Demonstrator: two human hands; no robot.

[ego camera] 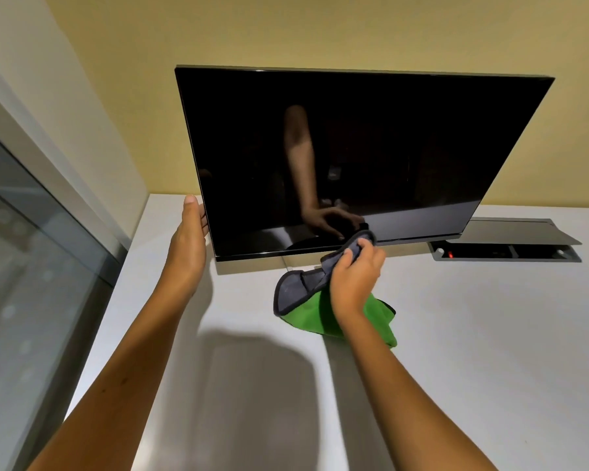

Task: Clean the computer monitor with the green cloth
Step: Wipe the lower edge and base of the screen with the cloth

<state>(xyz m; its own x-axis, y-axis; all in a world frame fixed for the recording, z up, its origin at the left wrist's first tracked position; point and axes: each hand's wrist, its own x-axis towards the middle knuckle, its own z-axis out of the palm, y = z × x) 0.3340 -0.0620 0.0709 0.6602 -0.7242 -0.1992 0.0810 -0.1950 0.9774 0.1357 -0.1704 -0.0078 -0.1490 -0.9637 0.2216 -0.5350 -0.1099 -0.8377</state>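
A black computer monitor [354,147] stands on the white desk [456,334], its dark screen switched off and reflecting my arm. My right hand [356,277] grips a cloth [306,300] that is green on one side and grey on the other. It presses a grey corner of the cloth against the screen's bottom edge near the middle. The rest of the cloth hangs down onto the desk. My left hand [189,239] holds the monitor's lower left edge, thumb at the front and the fingers hidden behind the panel.
A grey cable box [505,241] with an open lid is set into the desk behind the monitor's right corner; a small red light glows in it. A glass partition [31,266] runs along the left. A yellow wall stands behind.
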